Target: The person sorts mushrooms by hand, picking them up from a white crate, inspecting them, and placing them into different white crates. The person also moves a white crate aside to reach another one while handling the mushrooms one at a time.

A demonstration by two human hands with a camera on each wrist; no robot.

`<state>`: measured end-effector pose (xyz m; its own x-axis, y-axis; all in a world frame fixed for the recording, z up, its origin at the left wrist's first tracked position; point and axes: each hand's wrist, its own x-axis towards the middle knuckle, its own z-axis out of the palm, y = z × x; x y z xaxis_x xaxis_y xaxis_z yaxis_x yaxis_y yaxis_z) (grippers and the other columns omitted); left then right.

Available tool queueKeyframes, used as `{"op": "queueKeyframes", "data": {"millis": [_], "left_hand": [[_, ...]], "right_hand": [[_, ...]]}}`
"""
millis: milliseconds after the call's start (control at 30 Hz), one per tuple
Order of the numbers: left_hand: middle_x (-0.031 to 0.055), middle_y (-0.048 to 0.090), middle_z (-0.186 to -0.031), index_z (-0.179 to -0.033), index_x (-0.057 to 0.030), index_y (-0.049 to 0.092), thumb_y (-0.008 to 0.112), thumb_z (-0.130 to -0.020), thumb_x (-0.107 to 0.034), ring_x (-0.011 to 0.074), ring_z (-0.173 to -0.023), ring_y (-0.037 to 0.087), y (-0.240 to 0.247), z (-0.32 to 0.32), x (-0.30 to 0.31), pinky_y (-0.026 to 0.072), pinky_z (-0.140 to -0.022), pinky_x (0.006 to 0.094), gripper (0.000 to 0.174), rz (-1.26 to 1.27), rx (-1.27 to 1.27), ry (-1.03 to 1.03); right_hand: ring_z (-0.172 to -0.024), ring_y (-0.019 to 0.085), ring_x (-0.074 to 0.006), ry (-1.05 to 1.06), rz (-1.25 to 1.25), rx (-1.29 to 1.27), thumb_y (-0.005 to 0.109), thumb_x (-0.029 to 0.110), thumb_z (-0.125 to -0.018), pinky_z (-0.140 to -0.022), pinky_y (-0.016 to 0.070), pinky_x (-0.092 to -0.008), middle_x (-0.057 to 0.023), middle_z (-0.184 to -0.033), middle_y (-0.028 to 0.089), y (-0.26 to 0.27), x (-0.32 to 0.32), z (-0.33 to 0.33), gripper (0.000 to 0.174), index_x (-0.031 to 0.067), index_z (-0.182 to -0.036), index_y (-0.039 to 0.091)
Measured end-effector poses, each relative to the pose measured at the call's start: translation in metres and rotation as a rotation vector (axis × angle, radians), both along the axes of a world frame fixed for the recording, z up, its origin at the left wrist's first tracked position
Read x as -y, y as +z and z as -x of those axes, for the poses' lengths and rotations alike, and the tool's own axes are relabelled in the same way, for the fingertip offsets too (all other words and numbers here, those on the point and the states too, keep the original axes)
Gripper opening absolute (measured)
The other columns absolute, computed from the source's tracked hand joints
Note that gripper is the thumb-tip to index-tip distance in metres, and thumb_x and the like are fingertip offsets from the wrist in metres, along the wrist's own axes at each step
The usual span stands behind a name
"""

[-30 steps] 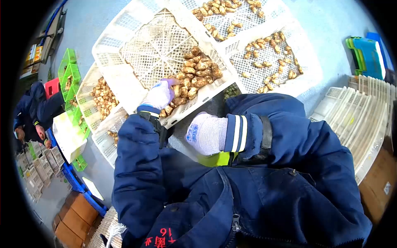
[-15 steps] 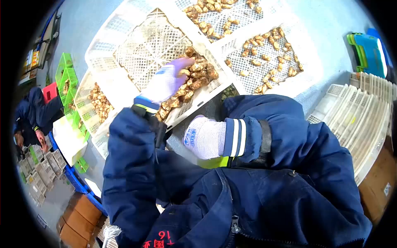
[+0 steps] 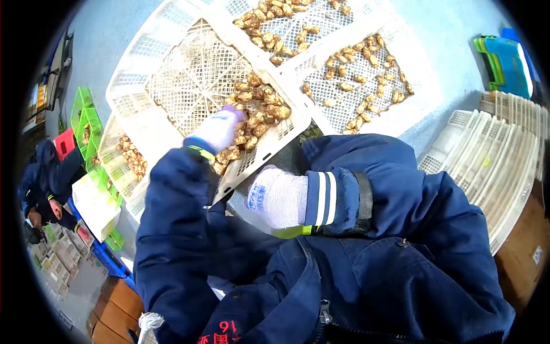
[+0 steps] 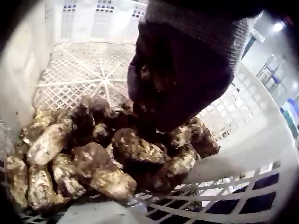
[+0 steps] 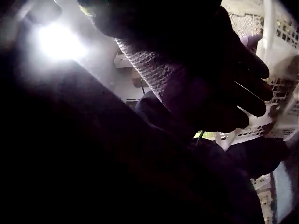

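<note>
In the head view, a white mesh basket (image 3: 186, 86) is tilted near the lap, with a heap of brown, knobbly pieces (image 3: 260, 106) along its near right side. My gloved left hand (image 3: 217, 129) reaches over the basket wall, its purple fingers down at the heap's edge. The left wrist view shows that hand (image 4: 180, 74) dark above the pieces (image 4: 105, 172); what its fingers hold is hidden. Beside the basket's near corner, my gloved right hand (image 3: 278, 196) stays low over the lap. Its fingers (image 5: 250, 88) extend loosely in the right wrist view, holding nothing visible.
More white baskets with scattered pieces (image 3: 372, 57) lie beyond and to the left (image 3: 129, 157). Stacked white baskets (image 3: 487, 163) stand at right, above a cardboard box (image 3: 521, 252). Green baskets (image 3: 86, 126) and another person (image 3: 51, 172) are at far left.
My left hand first moved up and right over the heap, then drew back left to its edge. Its fingertips now point down into the pieces. The right hand has barely shifted.
</note>
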<state>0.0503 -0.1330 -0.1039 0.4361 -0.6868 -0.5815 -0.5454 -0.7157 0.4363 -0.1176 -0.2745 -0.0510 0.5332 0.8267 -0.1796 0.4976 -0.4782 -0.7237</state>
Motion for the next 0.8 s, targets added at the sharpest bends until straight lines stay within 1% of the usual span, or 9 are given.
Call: {"op": "queueKeyframes", "data": {"millis": [67,133,200,333,467,533,567,667,800], "left_hand": [[0.0184,0.059,-0.113,-0.121,-0.0115,0.059,0.056,-0.079,-0.002,0.0307,-0.099,0.061,0.015,-0.007,-0.034,0.0476,-0.087,0.0383,0.043,-0.04,-0.022,0.11],[0.0177,0.063,-0.108,-0.119,-0.0117,0.062,0.057,-0.08,-0.005,0.0245,-0.095,0.062,0.043,-0.015,-0.043,0.0483,-0.085,0.0328,0.04,-0.145,-0.149,0.48],[0.0117,0.066,-0.107,-0.121,-0.0121,0.062,0.058,-0.082,-0.007,0.0161,-0.089,0.06,0.046,-0.027,-0.057,0.0484,-0.078,0.0291,0.039,-0.012,-0.319,0.769],[0.0072,0.066,-0.107,-0.113,-0.0067,0.063,0.057,-0.083,-0.005,0.0139,-0.094,0.061,0.044,-0.03,-0.036,0.0465,-0.084,0.0264,0.031,0.273,-0.16,0.652],[0.0096,0.067,-0.086,-0.093,-0.0063,0.064,0.055,-0.081,-0.002,0.0224,-0.083,0.065,0.024,-0.03,0.0,0.0502,-0.074,0.0325,0.016,0.426,0.139,0.532],[0.0116,0.067,-0.086,-0.093,-0.0071,0.065,0.052,-0.081,-0.001,0.0282,-0.082,0.066,0.021,-0.029,0.018,0.0505,-0.073,0.0355,0.018,0.347,-0.068,0.605],[0.0133,0.067,-0.087,-0.095,-0.0067,0.064,0.05,-0.08,0.0,0.032,-0.083,0.065,0.024,-0.022,0.029,0.0508,-0.074,0.0381,0.021,0.292,0.192,0.36],[0.0166,0.064,-0.106,-0.111,-0.0109,0.063,0.054,-0.08,-0.005,0.0332,-0.096,0.063,0.0,-0.019,0.05,0.0498,-0.083,0.0406,0.033,0.262,0.149,0.036],[0.0163,0.06,-0.118,-0.123,-0.0102,0.057,0.062,-0.08,-0.014,0.0321,-0.104,0.061,-0.01,-0.013,0.084,0.0483,-0.09,0.0397,0.044,0.055,0.013,-0.024]], "right_hand": [[-0.059,0.062,-0.0266,0.044,0.058,-0.003,0.062,0.019,-0.077,-0.053,0.0468,-0.0397,-0.0095,-0.066,0.063,0.008,0.008,0.001,0.013,0.0087,-0.076,0.069],[-0.062,0.064,-0.027,0.113,0.087,0.046,0.063,0.019,-0.075,-0.053,0.048,-0.0396,-0.0104,-0.068,0.064,0.026,0.019,-0.001,0.013,0.0074,-0.076,0.069],[-0.064,0.065,-0.0283,0.193,0.107,-0.263,0.064,0.018,-0.072,-0.053,0.0477,-0.0401,-0.011,-0.069,0.065,0.002,0.009,0.001,0.012,0.0068,-0.074,0.068],[-0.066,0.065,-0.0284,0.223,0.181,-0.158,0.065,0.018,-0.07,-0.054,0.0473,-0.0391,-0.0106,-0.07,0.065,0.046,0.017,-0.027,0.012,0.0072,-0.076,0.068],[-0.064,0.064,-0.028,0.077,0.029,0.037,0.065,0.018,-0.07,-0.056,0.0472,-0.0384,-0.0101,-0.068,0.063,0.032,0.024,-0.023,0.013,0.0078,-0.078,0.066],[-0.063,0.063,-0.0279,0.026,-0.001,0.146,0.064,0.018,-0.07,-0.057,0.0471,-0.0387,-0.0097,-0.067,0.062,0.012,0.022,-0.01,0.013,0.0082,-0.078,0.065],[-0.064,0.063,-0.0275,0.031,0.007,-0.097,0.063,0.018,-0.071,-0.058,0.0474,-0.0386,-0.0088,-0.068,0.062,0.002,0.017,-0.012,0.012,0.0091,-0.08,0.064],[-0.065,0.063,-0.0273,-0.06,-0.148,-0.071,0.063,0.017,-0.071,-0.058,0.0476,-0.0384,-0.0085,-0.07,0.063,0.008,0.03,-0.023,0.012,0.0095,-0.08,0.064],[-0.069,0.063,-0.027,-0.124,-0.132,0.055,0.062,0.016,-0.072,-0.061,0.0483,-0.0375,-0.0091,-0.073,0.064,0.022,0.036,-0.03,0.016,0.0093,-0.087,0.064]]}}
